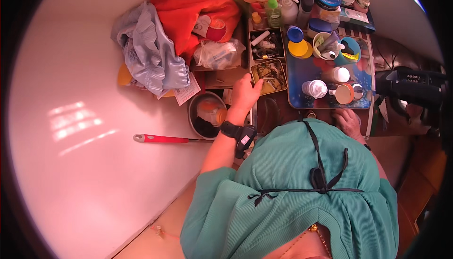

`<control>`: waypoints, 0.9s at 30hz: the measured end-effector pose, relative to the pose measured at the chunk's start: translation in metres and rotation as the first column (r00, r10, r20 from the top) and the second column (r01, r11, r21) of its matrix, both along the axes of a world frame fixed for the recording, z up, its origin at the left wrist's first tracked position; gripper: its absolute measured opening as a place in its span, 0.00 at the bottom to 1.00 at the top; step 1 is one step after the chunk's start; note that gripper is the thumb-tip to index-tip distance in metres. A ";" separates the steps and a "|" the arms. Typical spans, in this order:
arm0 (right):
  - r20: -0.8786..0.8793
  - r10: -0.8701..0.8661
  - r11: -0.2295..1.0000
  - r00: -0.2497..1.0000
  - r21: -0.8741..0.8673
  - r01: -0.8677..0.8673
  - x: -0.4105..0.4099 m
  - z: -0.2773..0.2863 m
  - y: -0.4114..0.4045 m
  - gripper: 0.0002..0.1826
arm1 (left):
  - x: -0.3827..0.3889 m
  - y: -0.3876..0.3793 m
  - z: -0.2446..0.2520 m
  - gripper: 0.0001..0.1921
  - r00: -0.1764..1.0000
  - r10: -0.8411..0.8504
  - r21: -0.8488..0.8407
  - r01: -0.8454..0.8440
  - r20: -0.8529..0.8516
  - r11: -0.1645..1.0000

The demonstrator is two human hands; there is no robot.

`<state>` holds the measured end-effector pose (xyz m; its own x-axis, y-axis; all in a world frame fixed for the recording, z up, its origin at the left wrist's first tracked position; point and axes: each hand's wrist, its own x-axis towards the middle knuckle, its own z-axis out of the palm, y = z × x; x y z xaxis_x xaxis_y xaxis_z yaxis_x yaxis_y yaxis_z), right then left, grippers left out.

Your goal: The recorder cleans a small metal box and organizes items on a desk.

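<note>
My left hand (pixel 245 94) is at the left side of a shallow yellow box (pixel 285 87) that holds small metal items. Its thumb reaches over the box's near-left corner, and the fingers lie along the left side; whether they grip the rim cannot be made out. Behind it stands an open box (pixel 250 54) with a white tube and small odds and ends. My right hand (pixel 348 122) rests at the table's near edge, just below a blue patterned tray (pixel 300 98). Its fingers are bent downward and partly hidden. On that tray stand a white pump bottle (pixel 314 89) and a white-capped jar (pixel 340 75).
A pot (pixel 191 117) with a bottle inside sits left of my forearm, near a red handle (pixel 162 138). Red cloth (pixel 198 4) and pale blue fabric (pixel 152 50) are heaped behind. Bottles, including a green spray bottle (pixel 273 13), crowd the back. A black device (pixel 410 85) stands right.
</note>
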<state>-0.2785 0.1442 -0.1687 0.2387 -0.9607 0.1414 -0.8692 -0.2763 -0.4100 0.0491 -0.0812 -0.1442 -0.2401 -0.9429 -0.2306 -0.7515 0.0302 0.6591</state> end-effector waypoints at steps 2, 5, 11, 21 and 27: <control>0.004 -0.010 1.000 1.000 0.008 0.010 0.000 -0.001 0.000 0.19 | 0.001 0.000 -0.007 0.12 1.000 0.003 -0.033 -0.004 -0.023 0.999; -0.014 -0.012 1.000 1.000 0.004 0.012 -0.001 -0.005 0.002 0.18 | 0.001 -0.001 -0.005 0.09 0.999 -0.043 -0.076 0.042 -0.011 0.996; 0.000 -0.021 1.000 1.000 -0.011 0.021 0.006 0.009 -0.004 0.18 | 0.017 0.013 0.017 0.08 0.993 0.027 -0.165 -0.045 -0.112 0.985; -0.051 -0.015 0.995 0.999 -0.096 0.010 0.006 0.000 -0.003 0.17 | 0.030 0.042 0.065 0.06 0.859 0.278 -0.203 -0.392 -0.430 0.897; -0.101 0.016 0.996 0.995 -0.088 -0.025 0.003 -0.014 0.003 0.16 | 0.036 0.046 0.091 0.05 0.897 0.212 -0.334 -0.350 -0.387 0.875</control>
<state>-0.2756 0.1470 -0.1828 0.2758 -0.9402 0.2000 -0.8984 -0.3261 -0.2940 0.0846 -0.0354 -0.0527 0.0531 -0.9764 0.2092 -0.5081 0.1539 0.8474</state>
